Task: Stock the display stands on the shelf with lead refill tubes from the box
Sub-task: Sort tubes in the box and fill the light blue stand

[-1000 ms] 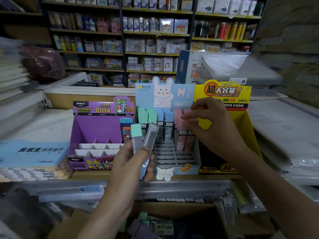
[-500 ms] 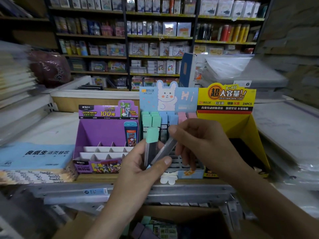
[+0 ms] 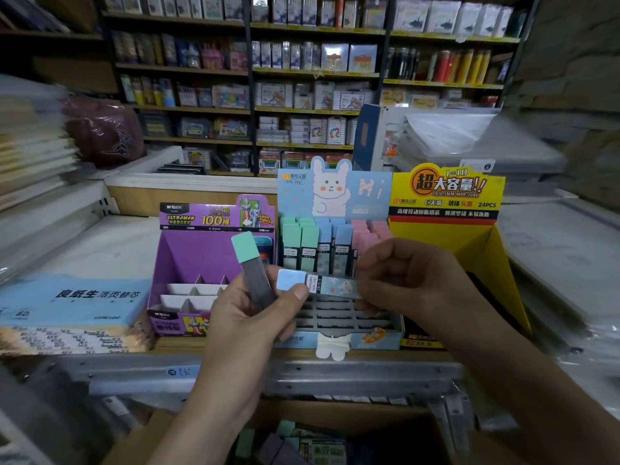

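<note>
Head: gripping green tube near-upright in left hand, in front of purple stand. Pinching blue tube in curled right hand, held level before bunny stand's near slots, cap beside left thumb. More tubes in box nearest.

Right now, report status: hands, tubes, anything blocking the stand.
Left hand grips green-capped tube. Right hand pinches blue-capped tube, level, before bunny stand. Front slots empty, no obstruction seen.

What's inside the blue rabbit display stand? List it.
Green-capped tubes, blue-capped tubes and pink-capped tubes fill the rear rows; front slots show empty. The right hand hides part of the pink ones.
</note>
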